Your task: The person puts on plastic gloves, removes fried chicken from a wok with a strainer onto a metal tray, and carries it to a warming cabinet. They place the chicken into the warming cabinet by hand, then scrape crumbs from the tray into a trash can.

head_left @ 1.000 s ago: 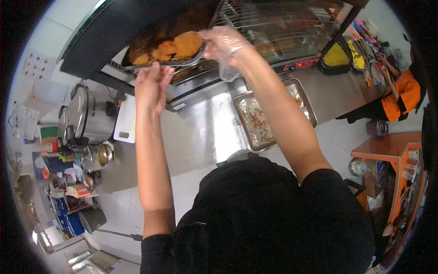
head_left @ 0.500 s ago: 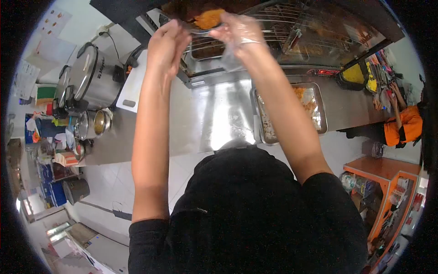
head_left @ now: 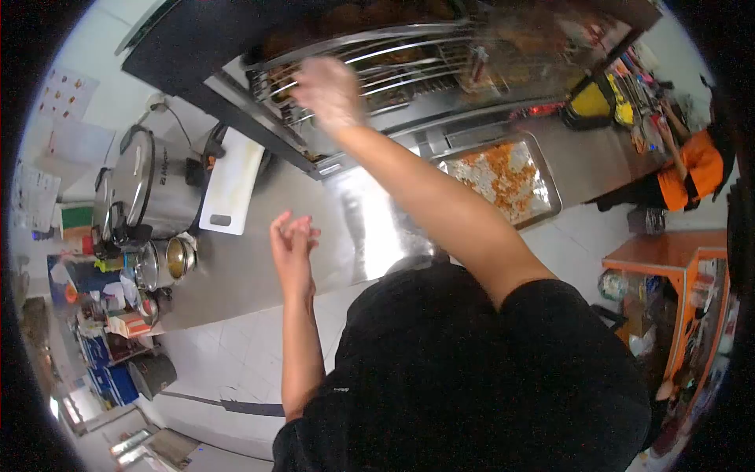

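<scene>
My right hand (head_left: 326, 90) reaches to the wire rack (head_left: 385, 59) at the opening of a dark glass-sided cabinet (head_left: 291, 149). Motion blurs its fingers, and whether anything is in them cannot be made out. Above the rack, dim brownish food shows behind a metal edge (head_left: 362, 43). My left hand (head_left: 293, 248) is raised over the front of the steel counter (head_left: 307, 208), fingers loosely bent and apart, with nothing in them. Under my right forearm lies a metal tray (head_left: 556, 185) scattered with orange crumbs (head_left: 503, 169).
A white cutting board (head_left: 232, 185) and a large steel pressure cooker (head_left: 161, 181) stand to the left, with metal bowls (head_left: 179, 256) beside them. On the right are a black container of yellow food (head_left: 591, 106), a person in orange (head_left: 696, 177) and an orange shelf unit (head_left: 668, 252).
Both hands held a dish of orange fried food at the cabinet; it is no longer in them. My left hand has drawn back and down over the counter. My right hand has moved left.
</scene>
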`<state>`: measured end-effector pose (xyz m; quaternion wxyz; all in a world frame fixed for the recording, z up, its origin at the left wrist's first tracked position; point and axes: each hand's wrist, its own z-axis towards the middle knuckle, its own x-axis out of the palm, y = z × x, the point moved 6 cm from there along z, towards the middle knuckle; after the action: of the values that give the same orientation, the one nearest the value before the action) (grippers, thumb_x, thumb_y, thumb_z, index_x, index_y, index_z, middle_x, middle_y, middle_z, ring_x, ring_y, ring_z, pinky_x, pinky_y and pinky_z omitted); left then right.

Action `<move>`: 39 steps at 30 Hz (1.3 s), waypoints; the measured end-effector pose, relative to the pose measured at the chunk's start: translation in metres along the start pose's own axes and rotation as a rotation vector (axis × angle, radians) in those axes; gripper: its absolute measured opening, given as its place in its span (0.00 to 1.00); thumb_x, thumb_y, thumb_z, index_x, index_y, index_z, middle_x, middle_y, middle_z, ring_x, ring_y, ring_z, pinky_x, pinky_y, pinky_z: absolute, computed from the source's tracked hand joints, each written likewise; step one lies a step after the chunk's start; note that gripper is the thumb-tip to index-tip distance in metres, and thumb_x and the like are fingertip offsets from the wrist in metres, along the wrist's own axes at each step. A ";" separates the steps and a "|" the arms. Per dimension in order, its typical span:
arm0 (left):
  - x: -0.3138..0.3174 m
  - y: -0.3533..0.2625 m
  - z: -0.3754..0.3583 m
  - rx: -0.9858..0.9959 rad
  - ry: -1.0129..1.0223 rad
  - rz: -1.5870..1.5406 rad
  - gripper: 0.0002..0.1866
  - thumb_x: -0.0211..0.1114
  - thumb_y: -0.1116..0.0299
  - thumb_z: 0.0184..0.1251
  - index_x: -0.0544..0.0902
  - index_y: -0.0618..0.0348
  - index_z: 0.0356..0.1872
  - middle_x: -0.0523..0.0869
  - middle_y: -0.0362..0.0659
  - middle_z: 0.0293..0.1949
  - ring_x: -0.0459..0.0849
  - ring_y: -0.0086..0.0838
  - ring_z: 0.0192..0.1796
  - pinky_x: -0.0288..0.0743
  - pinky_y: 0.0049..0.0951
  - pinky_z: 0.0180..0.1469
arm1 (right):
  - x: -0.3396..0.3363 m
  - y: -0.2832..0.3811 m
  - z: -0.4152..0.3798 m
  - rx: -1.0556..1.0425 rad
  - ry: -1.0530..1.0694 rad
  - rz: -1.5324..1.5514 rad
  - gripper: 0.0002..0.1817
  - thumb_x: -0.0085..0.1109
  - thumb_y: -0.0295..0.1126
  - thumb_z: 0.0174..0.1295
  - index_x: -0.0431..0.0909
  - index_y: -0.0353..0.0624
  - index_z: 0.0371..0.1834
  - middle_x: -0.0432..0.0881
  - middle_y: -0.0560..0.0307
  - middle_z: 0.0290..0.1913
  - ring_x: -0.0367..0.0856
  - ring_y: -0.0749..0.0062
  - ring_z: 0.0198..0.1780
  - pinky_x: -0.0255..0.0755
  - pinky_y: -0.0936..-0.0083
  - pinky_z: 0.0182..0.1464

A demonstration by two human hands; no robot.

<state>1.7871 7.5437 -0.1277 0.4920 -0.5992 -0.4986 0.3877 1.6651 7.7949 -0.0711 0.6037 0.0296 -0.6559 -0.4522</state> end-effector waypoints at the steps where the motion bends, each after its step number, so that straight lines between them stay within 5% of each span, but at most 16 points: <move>1: -0.014 0.011 -0.007 -0.017 -0.029 -0.011 0.19 0.60 0.68 0.74 0.68 0.55 0.61 0.84 0.44 0.48 0.82 0.25 0.42 0.73 0.25 0.44 | -0.037 -0.015 -0.012 0.071 -0.061 0.064 0.10 0.60 0.37 0.65 0.75 0.43 0.41 0.77 0.56 0.27 0.82 0.69 0.31 0.79 0.71 0.33; 2: -0.031 0.025 -0.013 -0.041 -0.055 -0.024 0.18 0.60 0.68 0.74 0.69 0.55 0.60 0.84 0.43 0.48 0.82 0.24 0.42 0.73 0.25 0.43 | -0.073 -0.026 -0.028 0.191 -0.121 0.123 0.10 0.63 0.32 0.62 0.76 0.39 0.40 0.79 0.53 0.28 0.83 0.67 0.28 0.79 0.73 0.29; 3: -0.048 0.042 -0.020 -0.070 -0.085 -0.043 0.17 0.61 0.68 0.74 0.70 0.55 0.59 0.84 0.43 0.47 0.82 0.24 0.42 0.73 0.25 0.43 | -0.108 -0.026 -0.037 0.210 -0.148 -0.306 0.14 0.64 0.34 0.62 0.76 0.34 0.43 0.81 0.48 0.30 0.83 0.65 0.25 0.79 0.73 0.25; 5: -0.061 0.068 -0.033 -0.130 -0.146 -0.051 0.15 0.61 0.68 0.73 0.72 0.55 0.57 0.85 0.43 0.45 0.81 0.24 0.41 0.73 0.24 0.42 | -0.168 -0.055 -0.035 0.484 -0.459 -0.369 0.17 0.61 0.41 0.69 0.74 0.36 0.43 0.82 0.47 0.28 0.81 0.67 0.23 0.75 0.76 0.19; 8: -0.063 0.070 -0.036 -0.142 -0.182 -0.021 0.13 0.61 0.69 0.73 0.73 0.55 0.54 0.85 0.42 0.43 0.81 0.22 0.40 0.72 0.23 0.41 | -0.181 -0.068 -0.007 0.604 -0.605 -0.209 0.19 0.60 0.42 0.70 0.71 0.37 0.51 0.82 0.44 0.29 0.81 0.63 0.23 0.75 0.75 0.19; 15: -0.041 0.053 -0.034 -0.099 -0.131 -0.230 0.11 0.62 0.71 0.71 0.74 0.56 0.51 0.83 0.40 0.38 0.77 0.20 0.35 0.70 0.21 0.38 | -0.235 -0.125 0.022 0.528 -0.655 -0.182 0.20 0.58 0.40 0.70 0.69 0.40 0.57 0.83 0.42 0.34 0.82 0.61 0.23 0.78 0.72 0.19; 16: -0.040 0.051 -0.033 -0.089 -0.141 -0.240 0.10 0.61 0.72 0.71 0.75 0.57 0.50 0.83 0.40 0.37 0.77 0.20 0.34 0.70 0.21 0.37 | -0.272 -0.157 0.030 0.256 -0.418 -0.212 0.18 0.58 0.39 0.70 0.70 0.41 0.56 0.82 0.44 0.32 0.80 0.63 0.22 0.76 0.73 0.18; 18: -0.039 0.055 -0.033 -0.083 -0.124 -0.228 0.09 0.61 0.73 0.70 0.75 0.57 0.49 0.83 0.40 0.36 0.77 0.20 0.33 0.70 0.21 0.37 | -0.217 -0.090 -0.035 0.567 -0.586 -0.294 0.17 0.58 0.38 0.70 0.71 0.40 0.54 0.82 0.45 0.31 0.79 0.66 0.21 0.75 0.75 0.17; 21: -0.033 0.072 -0.034 -0.102 -0.096 -0.205 0.09 0.60 0.75 0.70 0.75 0.58 0.48 0.84 0.40 0.35 0.77 0.19 0.33 0.69 0.20 0.37 | -0.184 -0.044 -0.101 0.709 -0.621 -0.380 0.15 0.59 0.37 0.70 0.72 0.39 0.50 0.81 0.48 0.28 0.77 0.70 0.19 0.73 0.79 0.16; 30: 0.006 0.095 -0.033 -0.206 0.117 0.080 0.15 0.57 0.72 0.70 0.75 0.58 0.56 0.85 0.41 0.42 0.80 0.22 0.39 0.73 0.23 0.41 | -0.174 0.002 -0.200 0.850 -0.551 -0.447 0.21 0.62 0.46 0.68 0.73 0.36 0.41 0.82 0.49 0.28 0.77 0.69 0.20 0.70 0.73 0.21; 39: 0.045 0.106 -0.028 -0.484 0.034 -0.396 0.08 0.59 0.64 0.77 0.77 0.56 0.41 0.87 0.46 0.44 0.87 0.32 0.45 0.81 0.30 0.43 | -0.187 -0.005 -0.249 0.968 -0.580 -0.255 0.22 0.62 0.48 0.68 0.73 0.36 0.44 0.81 0.49 0.27 0.75 0.69 0.21 0.67 0.75 0.21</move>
<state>1.8458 7.5806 -0.2242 0.4094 -0.5964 -0.6752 0.1441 1.9166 7.7630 -0.2515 0.2579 0.2561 -0.9179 -0.1593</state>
